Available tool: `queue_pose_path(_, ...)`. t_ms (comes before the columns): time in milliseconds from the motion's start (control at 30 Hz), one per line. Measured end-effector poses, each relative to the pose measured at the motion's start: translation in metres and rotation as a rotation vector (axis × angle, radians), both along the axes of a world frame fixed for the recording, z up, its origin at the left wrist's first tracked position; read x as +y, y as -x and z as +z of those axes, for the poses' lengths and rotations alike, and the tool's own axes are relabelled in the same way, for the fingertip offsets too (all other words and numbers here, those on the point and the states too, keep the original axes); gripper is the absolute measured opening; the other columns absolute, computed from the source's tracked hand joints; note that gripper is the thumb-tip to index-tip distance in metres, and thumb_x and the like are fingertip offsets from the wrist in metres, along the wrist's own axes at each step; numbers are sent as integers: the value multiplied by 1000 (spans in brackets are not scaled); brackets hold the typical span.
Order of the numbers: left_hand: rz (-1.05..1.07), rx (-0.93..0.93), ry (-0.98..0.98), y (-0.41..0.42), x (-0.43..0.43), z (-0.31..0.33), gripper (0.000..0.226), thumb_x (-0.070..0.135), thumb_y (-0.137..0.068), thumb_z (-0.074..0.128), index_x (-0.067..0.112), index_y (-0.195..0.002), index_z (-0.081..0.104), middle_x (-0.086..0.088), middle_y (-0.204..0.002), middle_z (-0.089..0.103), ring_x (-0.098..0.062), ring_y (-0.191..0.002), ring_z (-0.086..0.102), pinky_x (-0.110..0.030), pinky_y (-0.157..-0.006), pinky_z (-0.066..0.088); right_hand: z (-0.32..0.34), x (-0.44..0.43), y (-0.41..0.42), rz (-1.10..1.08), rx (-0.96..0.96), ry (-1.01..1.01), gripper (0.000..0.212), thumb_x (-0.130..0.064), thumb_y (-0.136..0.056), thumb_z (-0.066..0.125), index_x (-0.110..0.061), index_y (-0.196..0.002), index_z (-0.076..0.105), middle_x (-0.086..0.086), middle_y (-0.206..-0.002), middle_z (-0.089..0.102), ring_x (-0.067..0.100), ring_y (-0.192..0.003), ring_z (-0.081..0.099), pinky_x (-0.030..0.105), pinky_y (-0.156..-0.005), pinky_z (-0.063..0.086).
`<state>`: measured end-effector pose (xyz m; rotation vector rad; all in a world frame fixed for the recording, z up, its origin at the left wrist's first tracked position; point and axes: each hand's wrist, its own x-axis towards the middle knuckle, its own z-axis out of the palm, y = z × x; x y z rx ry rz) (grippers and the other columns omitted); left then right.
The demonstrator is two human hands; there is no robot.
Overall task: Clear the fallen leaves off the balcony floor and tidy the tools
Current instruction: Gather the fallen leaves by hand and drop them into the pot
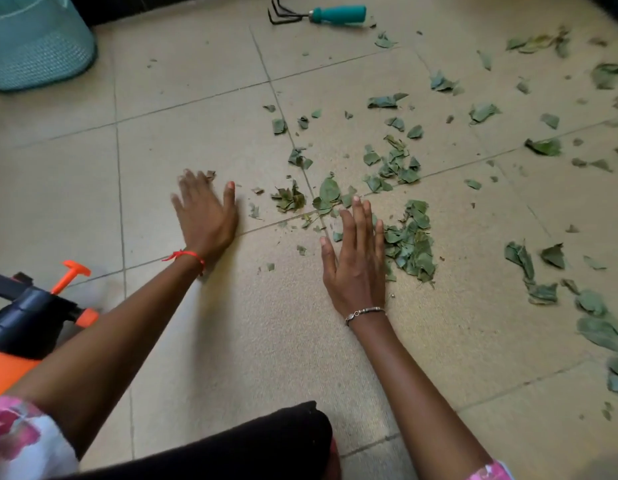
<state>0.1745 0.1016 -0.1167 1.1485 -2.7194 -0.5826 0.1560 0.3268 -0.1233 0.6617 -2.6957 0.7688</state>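
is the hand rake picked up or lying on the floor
Lying down. The hand rake rests flat on the floor, teal handle to the right, black prongs to the left, untouched.

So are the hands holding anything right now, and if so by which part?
Nothing is held. The left hand lies spread flat on the floor; the right hand lies flat too, alongside a pile of leaves.

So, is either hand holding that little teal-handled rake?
No, the rake lies untouched on the tiles, well beyond the left hand and right hand.
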Motion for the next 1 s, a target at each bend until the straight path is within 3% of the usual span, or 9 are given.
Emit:
queue_pose_path(100,-256,120,-22,7,30,-1,61,47,-97,20,9,-143,33,-10,-155,22,-21,-144,16,-41,-119,6,-1,0,1,-20,-10,16,46,-35,-97,32,-8,-134,37,11,-150,30,21,-142,17,37,-117,10)
queue_pose_path(267,-654,211,-248,9,88,6,61,48,-95,20,17,-146,28,1,-157,18,0,-140,9,-29,-118,5,0,2,3,-82,-43,114,44,-31,-96,35,-8,-134,37,11,-151,28,20,-143,14,37,-117,10)
queue_pose_path(367,-439,289,-193,6,86,6,62,45,-95,22,12,-148,23,-2,-158,13,-6,-144,4,-30,-118,-1,4,5,5,-139,-54,243,43,-29,-95,37,-6,-131,40,13,-150,30,20,-143,14,34,-117,6)
queue_pose_path(467,-229,164,-107,-7,89,3,70,51,-92,16,11,-149,15,-4,-159,4,-13,-146,-3,-34,-117,-7,11,13,9,-249,-38,298,43,-30,-94,39,-4,-128,45,14,-148,33,24,-142,18,37,-116,10)
queue_pose_path(567,-226,-3,-42,-15,101,-3,77,55,-89,10,8,-150,9,-7,-159,-2,-16,-146,-7,-35,-116,-10,13,28,15,-449,-70,214,50,-37,-93,39,-7,-131,43,14,-148,32,26,-143,17,41,-115,10)
queue_pose_path(667,-210,4,-75,2,118,-4,79,56,-88,8,7,-150,4,-8,-159,-5,-18,-146,-9,-34,-115,-12,2,42,14,-654,-171,116,62,-49,-90,33,-7,-136,37,17,-149,29,29,-143,15,44,-115,9)
queue_pose_path(800,-325,39,-112,33,139,-2,78,55,-89,9,7,-150,1,-9,-159,-5,-17,-146,-8,-31,-115,-12,-3,25,20,-599,-242,-25,69,-52,-93,30,-6,-144,25,19,-152,23,30,-144,14,44,-116,5)
queue_pose_path(900,-486,199,-330,55,144,6,74,49,-91,20,7,-150,5,-9,-159,4,-17,-146,5,-31,-120,2,5,3,51,-386,-272,44,61,-43,-97,33,-9,-146,20,14,-154,20,26,-143,16,41,-118,8)
queue_pose_path(1000,-475,396,-701,65,136,17,68,46,-92,25,13,-150,11,-3,-158,12,-7,-142,16,-19,-114,19,16,-3,77,-256,-301,393,68,-47,-92,38,-7,-145,23,16,-152,22,27,-140,24,46,-114,24)
